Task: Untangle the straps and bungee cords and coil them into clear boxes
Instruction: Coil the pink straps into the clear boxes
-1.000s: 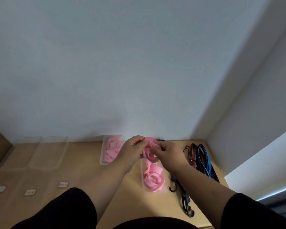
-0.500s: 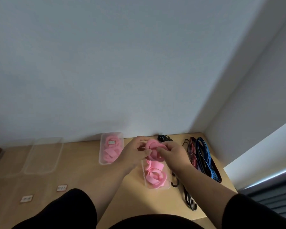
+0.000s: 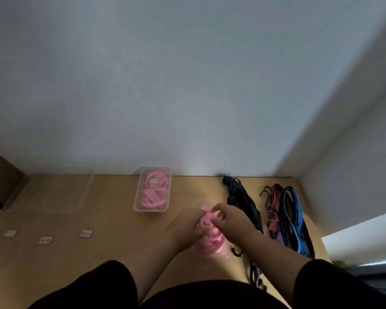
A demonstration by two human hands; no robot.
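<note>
You are working over a wooden table (image 3: 112, 221) with a wall closing off its far edge and right side. Both hands are occupying the centre, over the near clear box (image 3: 221, 253). A second clear box (image 3: 153, 190) is sitting just beyond them. Black cords (image 3: 243, 201) and a red and blue cord bundle (image 3: 288, 217) are blocking the right side. Open tabletop is lying to your left, between the small labels (image 3: 45, 240) and the empty boxes (image 3: 69, 192) at the wall.

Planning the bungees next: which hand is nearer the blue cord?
Right. The right hand sits just left of the blue cord; the left hand is farther left.
</note>
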